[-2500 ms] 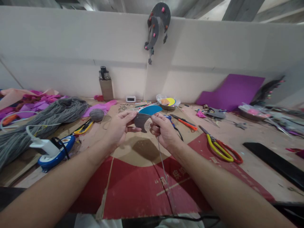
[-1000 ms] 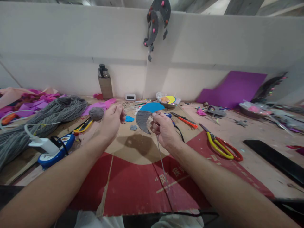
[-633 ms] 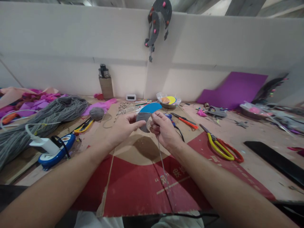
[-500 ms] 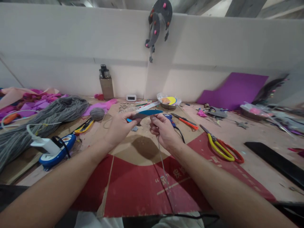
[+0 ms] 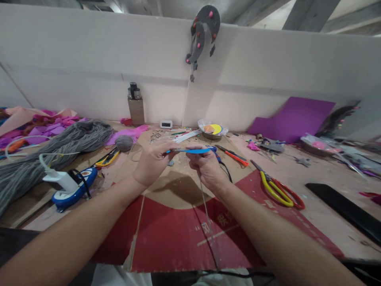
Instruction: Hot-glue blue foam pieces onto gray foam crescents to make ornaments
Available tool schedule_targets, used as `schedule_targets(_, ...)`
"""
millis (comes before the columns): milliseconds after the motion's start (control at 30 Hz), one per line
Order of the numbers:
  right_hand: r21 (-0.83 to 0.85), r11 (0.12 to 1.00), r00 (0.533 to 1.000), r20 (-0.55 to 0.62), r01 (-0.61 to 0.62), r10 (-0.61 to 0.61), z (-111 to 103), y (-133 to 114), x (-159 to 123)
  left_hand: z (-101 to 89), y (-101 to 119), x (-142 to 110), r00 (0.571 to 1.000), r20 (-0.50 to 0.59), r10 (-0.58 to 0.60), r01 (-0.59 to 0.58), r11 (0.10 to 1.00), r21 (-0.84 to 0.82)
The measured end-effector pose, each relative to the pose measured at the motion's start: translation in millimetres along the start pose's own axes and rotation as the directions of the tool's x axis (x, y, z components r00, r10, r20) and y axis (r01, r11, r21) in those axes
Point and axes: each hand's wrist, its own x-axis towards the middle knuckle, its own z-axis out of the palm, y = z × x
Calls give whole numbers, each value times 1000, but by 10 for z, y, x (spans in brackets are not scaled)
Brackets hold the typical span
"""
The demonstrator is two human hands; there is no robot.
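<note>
A thin blue flat piece (image 5: 196, 151), seen nearly edge-on, is held level above the cardboard (image 5: 166, 238). My left hand (image 5: 152, 162) pinches its left end between thumb and fingers. At the other end, my right hand (image 5: 207, 167) is closed on the piece, fingers curled beneath. From my right hand a strand of grey yarn (image 5: 205, 202) hangs down past the front edge of the table. Whether the yarn is wrapped round the piece is hidden by my fingers. The piece's full outline does not show at this angle.
On the right lie scissors (image 5: 279, 192) with red and yellow handles and a black bar-shaped object (image 5: 342, 210). Left stand a blue power strip (image 5: 74, 190), a grey yarn skein (image 5: 68, 143) and a yarn ball (image 5: 124, 143). Behind are orange-handled scissors (image 5: 236, 157) and a bowl (image 5: 212, 135).
The blue piece has turned from showing its broad face to nearly edge-on, with my right fingers now over its edge. The whole view has shifted slightly down.
</note>
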Motion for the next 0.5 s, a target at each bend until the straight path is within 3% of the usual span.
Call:
schedule_targets(100,-58,996,996,-51,68,-71,4,3,-4,13,-12,19,995,-86,-58,55,998,-38)
schedule_targets(200,-170,977,984,-101,125,-144,12,-11,-25,49,-44,44,963,-175,-203,189,978,-92)
schedule_targets(233,-222,965,980,-106,140,-166,8,-16,-33,68,-48,48,947,-162,-279,256,955,-149)
schedule_targets(300,-367,910,966,-89,193,-241,-16,-24,-47,110,-37,44,897,-26,-441,406,846,-345)
schedule_targets(367,-572,763,930,0,302,-369,-61,-32,-57,154,-1,28,830,188,-526,532,642,-552)
schedule_targets(433,-747,519,870,159,415,-466,-110,-45,-64,190,42,6,795,321,-514,577,479,-661)
schedule_targets(500,-828,299,826,302,475,-476,-144,-57,-72,212,67,-10,808,342,-480,566,467,-679)
